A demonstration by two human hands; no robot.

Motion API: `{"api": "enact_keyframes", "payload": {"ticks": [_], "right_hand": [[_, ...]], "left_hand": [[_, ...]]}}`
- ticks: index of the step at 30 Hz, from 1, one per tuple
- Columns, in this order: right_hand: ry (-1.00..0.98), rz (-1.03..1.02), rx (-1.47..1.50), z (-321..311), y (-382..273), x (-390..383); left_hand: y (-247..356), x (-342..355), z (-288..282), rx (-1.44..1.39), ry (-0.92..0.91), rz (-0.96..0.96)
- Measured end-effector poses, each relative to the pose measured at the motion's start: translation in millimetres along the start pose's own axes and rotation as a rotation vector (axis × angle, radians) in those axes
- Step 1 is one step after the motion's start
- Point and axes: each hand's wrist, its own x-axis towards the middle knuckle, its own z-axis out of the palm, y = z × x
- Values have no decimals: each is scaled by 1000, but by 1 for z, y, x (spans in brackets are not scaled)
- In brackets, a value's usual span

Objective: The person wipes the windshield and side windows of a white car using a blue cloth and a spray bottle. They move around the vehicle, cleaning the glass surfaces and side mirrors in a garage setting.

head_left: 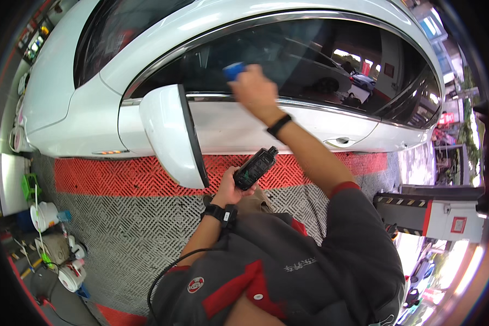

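My right hand (252, 89) is closed on a small blue pad (234, 71), held at the lower part of the dark side window (304, 65) of a white car (309, 125); whether the pad touches the glass I cannot tell exactly. Lower down, my left hand (234, 186) grips a black bottle (255, 167), tilted with its top toward the upper right. The white side mirror (167, 136) sticks out toward me, to the left of both hands and just above my left wrist.
Red and gray grating floor (108, 228) runs along the car. At the left stand white buckets (43, 216) and a green item (30, 186). A pillar with striped edging (455, 217) is at the right. A black cable (174, 261) hangs beside my left arm.
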Motion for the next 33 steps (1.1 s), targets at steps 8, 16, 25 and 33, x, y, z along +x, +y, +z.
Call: {"api": "enact_keyframes", "payload": {"ticks": [8,16,25,33], "right_hand": [[199,-4,57,24,-49,39],[449,414,-158,-78,47,8],[179,-18,-20,21,-78,80],[386,192,-102,-94,38,60]], "left_hand": [[-8,1,-3,74,173,-60],[-9,-1,-9,122,135,-11],[-11,-7,-21,-47,176,12],[-9,6,-28,40,91,-105]]}}
